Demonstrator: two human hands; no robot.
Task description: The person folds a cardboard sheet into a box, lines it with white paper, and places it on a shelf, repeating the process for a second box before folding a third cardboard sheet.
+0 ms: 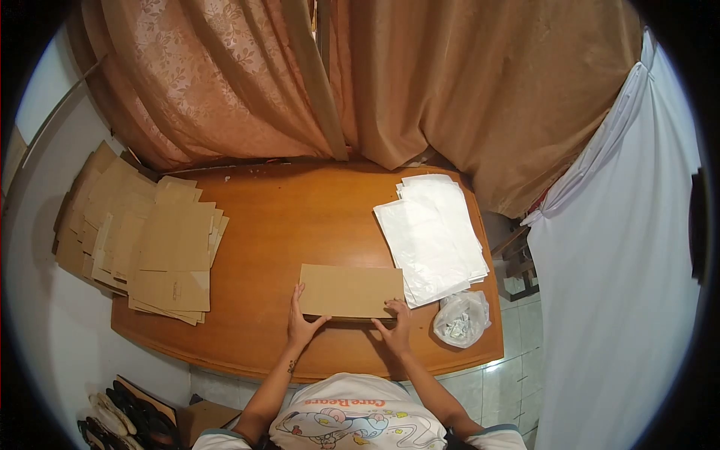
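A closed brown cardboard box [351,290] lies flat on the wooden table [300,217], close to its front edge. My left hand [301,319] grips the box's left front corner, fingers along the left side and thumb at the front edge. At the right front corner my right hand [396,328] holds the box, its fingers bent over the top edge and its thumb against the front. The box's underside is hidden.
Flat cardboard pieces [172,240] are piled at the table's left end. White sheets [431,236] lie in a stack at the right, beside a clear plastic bag [461,319] with small pale items. Curtains [450,75] hang behind; shoes [131,416] are at the lower left.
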